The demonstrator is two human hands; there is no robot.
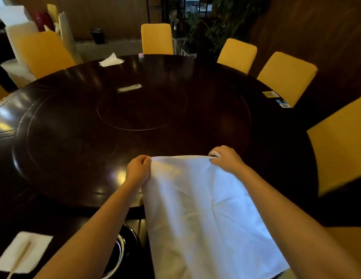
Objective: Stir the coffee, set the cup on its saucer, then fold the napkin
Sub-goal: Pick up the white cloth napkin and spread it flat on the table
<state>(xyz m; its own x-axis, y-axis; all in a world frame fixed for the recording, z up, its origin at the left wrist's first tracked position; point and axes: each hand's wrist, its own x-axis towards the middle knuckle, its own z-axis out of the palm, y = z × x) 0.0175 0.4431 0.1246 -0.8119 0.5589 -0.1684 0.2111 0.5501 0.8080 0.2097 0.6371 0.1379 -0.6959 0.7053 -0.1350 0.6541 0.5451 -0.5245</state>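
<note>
Head view shows a large white cloth napkin [201, 208] stretched above the near edge of the round dark wooden table [135, 109]. Left hand [137, 170] and right hand [226, 159] each pinch a top corner, fingers closed tight on the fabric.

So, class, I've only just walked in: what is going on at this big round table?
A person stands at the dark round table holding a white cloth napkin stretched out, unfolded. The left hand pinches one top corner, the right hand the other, and the rest hangs toward the person. No fold shows yet. No coffee cup or saucer can be clearly made out in this view.
</note>
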